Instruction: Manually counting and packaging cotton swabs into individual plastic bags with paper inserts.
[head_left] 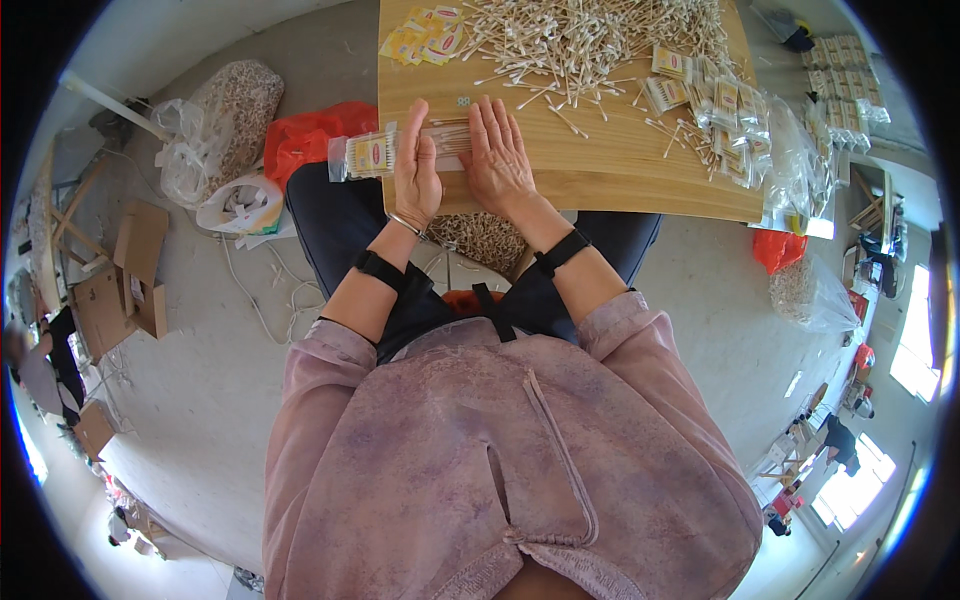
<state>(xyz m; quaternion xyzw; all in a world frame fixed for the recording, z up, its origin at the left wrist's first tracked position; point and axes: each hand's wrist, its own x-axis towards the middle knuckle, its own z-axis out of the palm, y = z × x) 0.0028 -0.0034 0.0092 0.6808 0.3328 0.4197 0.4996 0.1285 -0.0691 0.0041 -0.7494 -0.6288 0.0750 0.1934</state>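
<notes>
A clear plastic packet of cotton swabs with a yellow card [368, 156] lies at the table's near left edge and reaches past it. My left hand [418, 172] stands on its edge at the packet's right end, fingers stretched straight up the table. Between my two hands lies a row of loose cotton swabs [450, 136], partly covered. My right hand [497, 152] rests flat over the row's right end, palm down, fingers extended. Whether the row sits inside clear film cannot be made out. Ahead, a big heap of cotton swabs [590, 45] spreads over the wooden table [570, 170].
Yellow cards [424, 36] lie at the table's far left. Filled swab packets [728, 105] pile up at its right side. A red bag [318, 135] and a clear sack of swabs [236, 125] stand on the left, cardboard boxes [122, 275] further back.
</notes>
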